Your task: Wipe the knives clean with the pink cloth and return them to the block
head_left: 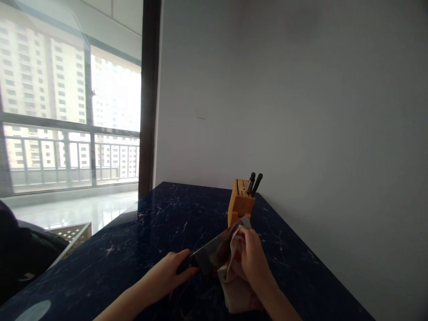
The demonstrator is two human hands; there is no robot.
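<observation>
My left hand [176, 270] is wrapped round the black handle of a cleaver [211, 252]. The broad blade points up and to the right, above the table. With my right hand [252, 252] I grip a pale cloth [236, 285] and press it to the blade near its far end; the cloth's lower part hangs down. Part of the blade is hidden behind the cloth and fingers. Just beyond the blade tip stands a wooden knife block [241, 205], with a couple of black-handled tools [256, 183] in its slots.
The dark blue marbled table [180, 209] runs back to a grey wall [294, 98], which also borders its right side. To the left are a large window [67, 89], a perforated pale piece of furniture [72, 234] and a dark object [23, 249]. A pale round patch [33, 310] shows at the lower left.
</observation>
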